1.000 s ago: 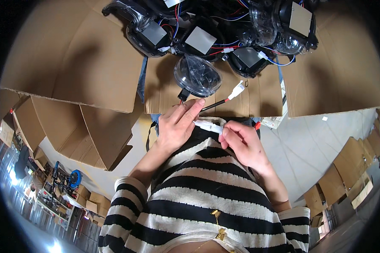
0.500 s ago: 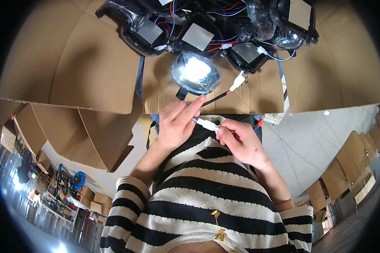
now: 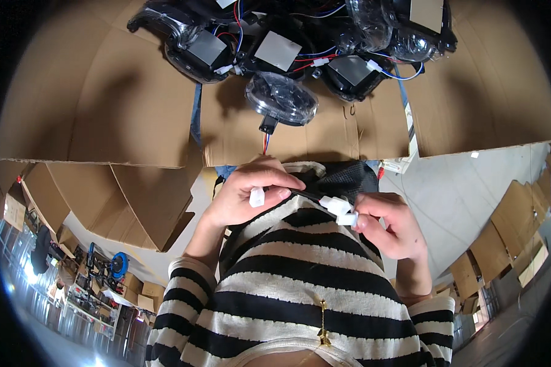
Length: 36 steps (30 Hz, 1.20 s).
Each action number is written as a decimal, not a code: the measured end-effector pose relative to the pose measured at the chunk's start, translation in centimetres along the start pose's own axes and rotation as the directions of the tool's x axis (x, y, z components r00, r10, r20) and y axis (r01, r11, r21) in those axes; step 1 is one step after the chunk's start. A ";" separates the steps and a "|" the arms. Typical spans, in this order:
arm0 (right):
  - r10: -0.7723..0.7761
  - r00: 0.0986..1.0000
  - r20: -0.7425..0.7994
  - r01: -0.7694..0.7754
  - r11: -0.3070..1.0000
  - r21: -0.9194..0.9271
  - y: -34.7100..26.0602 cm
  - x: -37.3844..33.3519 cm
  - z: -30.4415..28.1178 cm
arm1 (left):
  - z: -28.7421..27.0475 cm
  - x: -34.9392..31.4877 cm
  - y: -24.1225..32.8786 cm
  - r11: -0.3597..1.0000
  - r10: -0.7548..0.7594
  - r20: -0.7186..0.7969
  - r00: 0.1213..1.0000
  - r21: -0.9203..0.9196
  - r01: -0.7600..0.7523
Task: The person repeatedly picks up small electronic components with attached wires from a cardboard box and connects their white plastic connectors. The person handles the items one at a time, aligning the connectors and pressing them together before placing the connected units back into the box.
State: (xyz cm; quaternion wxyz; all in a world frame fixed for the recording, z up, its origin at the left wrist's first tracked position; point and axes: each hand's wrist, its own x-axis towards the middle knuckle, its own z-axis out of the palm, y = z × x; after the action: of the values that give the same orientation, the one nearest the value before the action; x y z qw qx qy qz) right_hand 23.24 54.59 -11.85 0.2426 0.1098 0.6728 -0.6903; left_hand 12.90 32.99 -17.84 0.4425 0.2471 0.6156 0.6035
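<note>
A round lamp [image 3: 281, 101] wrapped in clear film lies unlit on the cardboard in front of me. Its red and blue wires [image 3: 266, 144] run down to my left hand [image 3: 251, 188]. That hand is closed: a white connector [image 3: 257, 197] pokes out of its curled fingers, and thumb and forefinger pinch a black cable [image 3: 306, 196]. At the cable's other end are white plugs [image 3: 337, 206], close together beside the fingertips of my right hand [image 3: 390, 225]. Its thumb and forefinger grip the lower white plug [image 3: 348, 219]. Whether the plugs are joined I cannot tell.
Several black lamp housings [image 3: 275, 50] with silver plates and coloured wires are heaped at the far side. Cardboard flaps [image 3: 125, 92] spread left and right of me. Further cardboard boxes [image 3: 502, 235] stand on the floor at the right.
The lamp has gone dark and tilted. My hands have drawn apart; the connector they shared is now in my left hand alone, and my right hand has moved right and down to the cable's plugs.
</note>
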 end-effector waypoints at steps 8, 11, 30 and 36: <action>0.006 0.996 -0.090 -0.005 1.000 0.016 -0.7 -0.2 0.4 | 0.4 -0.4 0.1 0.994 -0.014 -0.097 0.995 0.110 0.024; -0.009 0.991 -0.132 0.005 0.999 -0.033 -0.3 -0.3 0.5 | 0.5 -0.7 -0.2 0.990 -0.004 -0.125 0.992 0.141 0.021; 0.141 0.977 -0.162 -0.157 0.983 -0.093 0.3 -0.2 1.1 | 1.4 -0.8 0.4 0.882 0.076 -0.026 0.997 0.469 -0.055; 0.091 0.992 -0.091 -0.101 0.988 -0.121 0.1 -0.1 1.2 | 1.6 -0.1 0.7 0.988 -0.059 0.064 0.996 0.144 0.049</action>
State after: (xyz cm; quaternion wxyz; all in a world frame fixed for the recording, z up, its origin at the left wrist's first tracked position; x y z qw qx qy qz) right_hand 23.57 53.43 -11.81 0.2531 0.1558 0.7183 -0.6290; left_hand 14.09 33.83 -16.94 0.4609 0.2817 0.6480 0.5369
